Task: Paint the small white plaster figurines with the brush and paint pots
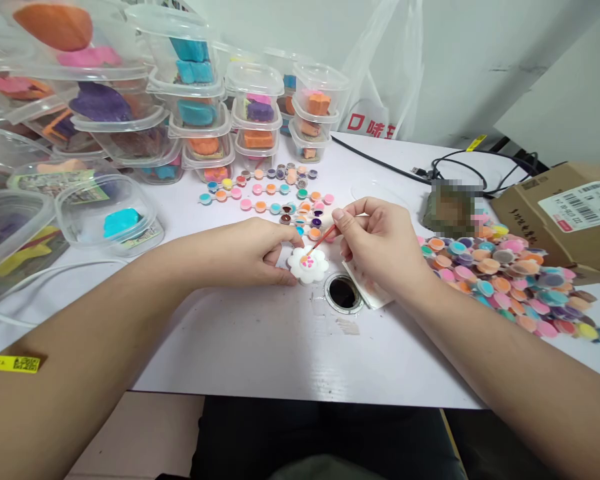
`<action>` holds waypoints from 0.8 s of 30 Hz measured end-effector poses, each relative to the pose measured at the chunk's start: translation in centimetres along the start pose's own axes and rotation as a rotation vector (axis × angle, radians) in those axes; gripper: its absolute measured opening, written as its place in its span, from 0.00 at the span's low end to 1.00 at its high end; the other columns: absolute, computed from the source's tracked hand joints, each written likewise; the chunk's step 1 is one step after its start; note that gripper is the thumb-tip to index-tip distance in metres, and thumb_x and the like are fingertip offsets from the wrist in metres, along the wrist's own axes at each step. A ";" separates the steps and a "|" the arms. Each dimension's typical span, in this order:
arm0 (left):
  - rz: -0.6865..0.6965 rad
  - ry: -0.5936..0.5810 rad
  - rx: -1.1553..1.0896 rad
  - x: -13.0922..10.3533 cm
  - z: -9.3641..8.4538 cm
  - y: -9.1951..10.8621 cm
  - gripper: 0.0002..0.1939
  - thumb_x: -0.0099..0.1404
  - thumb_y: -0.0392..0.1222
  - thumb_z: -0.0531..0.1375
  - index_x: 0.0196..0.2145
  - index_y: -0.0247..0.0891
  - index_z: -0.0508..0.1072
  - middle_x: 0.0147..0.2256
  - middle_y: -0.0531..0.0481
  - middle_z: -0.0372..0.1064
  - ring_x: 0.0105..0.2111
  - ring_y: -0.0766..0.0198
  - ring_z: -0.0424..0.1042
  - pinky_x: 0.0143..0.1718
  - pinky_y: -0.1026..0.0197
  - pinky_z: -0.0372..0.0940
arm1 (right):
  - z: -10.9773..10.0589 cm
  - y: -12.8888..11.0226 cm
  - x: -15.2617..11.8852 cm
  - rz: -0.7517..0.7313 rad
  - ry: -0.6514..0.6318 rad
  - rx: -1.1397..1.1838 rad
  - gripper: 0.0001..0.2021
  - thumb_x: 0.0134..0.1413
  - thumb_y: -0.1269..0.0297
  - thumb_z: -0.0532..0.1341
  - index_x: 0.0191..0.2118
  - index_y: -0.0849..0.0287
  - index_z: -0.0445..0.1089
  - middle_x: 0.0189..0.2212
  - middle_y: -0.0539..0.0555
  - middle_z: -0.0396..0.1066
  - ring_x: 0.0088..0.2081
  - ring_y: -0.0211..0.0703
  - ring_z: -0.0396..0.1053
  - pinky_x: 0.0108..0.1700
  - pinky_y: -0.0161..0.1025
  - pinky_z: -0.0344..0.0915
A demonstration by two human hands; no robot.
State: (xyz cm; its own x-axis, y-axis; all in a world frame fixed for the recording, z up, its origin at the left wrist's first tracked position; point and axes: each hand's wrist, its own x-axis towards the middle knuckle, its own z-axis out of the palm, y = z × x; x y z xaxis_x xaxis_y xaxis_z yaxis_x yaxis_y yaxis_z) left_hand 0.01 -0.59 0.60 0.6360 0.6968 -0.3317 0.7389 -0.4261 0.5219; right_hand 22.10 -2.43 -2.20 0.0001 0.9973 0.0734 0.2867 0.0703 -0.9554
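Note:
A white flower-shaped piece (319, 267) lies on the table, with small pink and orange spots at its centre. My left hand (253, 253) is at its left side, thumb and fingertips closed on its edge. Pinched between the thumb and fingers of my right hand (375, 240) is a thin red brush (323, 238), slanting down to the left, its tip at the spotted centre. Just behind the flower are small joined paint pots (286, 209) in several colours. A folded white tissue (375, 293) lies partly under my right hand.
Stacked clear tubs (207, 110) with coloured pieces fill the back left. A heap of paint pots (505, 273) and a cardboard box (560, 213) are at the right. A round hole (344, 293) is near the flower. Black cables (380, 160) and a plastic bag (387, 87) are behind.

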 end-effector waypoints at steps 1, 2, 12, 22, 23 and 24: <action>0.000 0.001 0.003 0.0 0.0 0.0 0.26 0.64 0.56 0.62 0.56 0.44 0.72 0.28 0.55 0.72 0.24 0.64 0.68 0.26 0.60 0.57 | 0.0 -0.1 0.0 0.007 0.003 0.005 0.16 0.59 0.51 0.67 0.32 0.58 0.68 0.25 0.54 0.77 0.17 0.34 0.65 0.18 0.33 0.60; 0.001 0.002 0.004 0.0 0.0 0.0 0.25 0.64 0.56 0.61 0.55 0.44 0.72 0.28 0.55 0.72 0.24 0.64 0.68 0.25 0.60 0.57 | 0.0 -0.2 -0.1 0.015 0.003 0.010 0.15 0.60 0.51 0.67 0.32 0.58 0.68 0.24 0.53 0.77 0.17 0.34 0.65 0.18 0.33 0.61; 0.001 0.006 -0.016 0.0 0.1 -0.2 0.27 0.63 0.58 0.62 0.56 0.44 0.72 0.28 0.55 0.72 0.25 0.63 0.69 0.26 0.60 0.57 | -0.1 -0.4 0.0 0.039 -0.005 -0.020 0.13 0.62 0.55 0.66 0.32 0.58 0.68 0.22 0.51 0.74 0.18 0.34 0.67 0.20 0.32 0.62; -0.050 0.001 0.019 0.0 -0.1 0.3 0.24 0.61 0.58 0.62 0.52 0.46 0.72 0.28 0.56 0.72 0.24 0.64 0.69 0.26 0.61 0.58 | -0.2 -0.8 0.0 0.037 0.006 -0.040 0.14 0.62 0.54 0.66 0.33 0.58 0.68 0.21 0.51 0.74 0.17 0.34 0.66 0.20 0.31 0.62; -0.060 0.001 0.027 0.0 -0.1 0.5 0.23 0.61 0.58 0.63 0.50 0.46 0.73 0.29 0.56 0.72 0.25 0.64 0.69 0.26 0.61 0.58 | -0.3 -1.0 0.0 0.047 0.013 -0.035 0.13 0.62 0.55 0.66 0.33 0.58 0.68 0.20 0.50 0.73 0.17 0.33 0.66 0.20 0.31 0.62; -0.074 0.005 0.043 -0.1 -0.2 0.6 0.22 0.59 0.59 0.64 0.47 0.45 0.73 0.29 0.56 0.72 0.25 0.63 0.69 0.25 0.61 0.57 | -0.3 -1.1 -0.1 0.054 0.015 -0.031 0.13 0.62 0.55 0.66 0.33 0.58 0.68 0.20 0.50 0.72 0.17 0.33 0.66 0.20 0.31 0.62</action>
State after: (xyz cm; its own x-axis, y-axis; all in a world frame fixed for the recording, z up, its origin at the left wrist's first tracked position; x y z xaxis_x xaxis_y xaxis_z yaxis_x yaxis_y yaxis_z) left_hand 0.42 -0.82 1.07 0.5780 0.7302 -0.3642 0.7930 -0.3972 0.4619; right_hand 22.09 -2.57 -1.05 0.0306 0.9992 0.0266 0.3153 0.0156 -0.9489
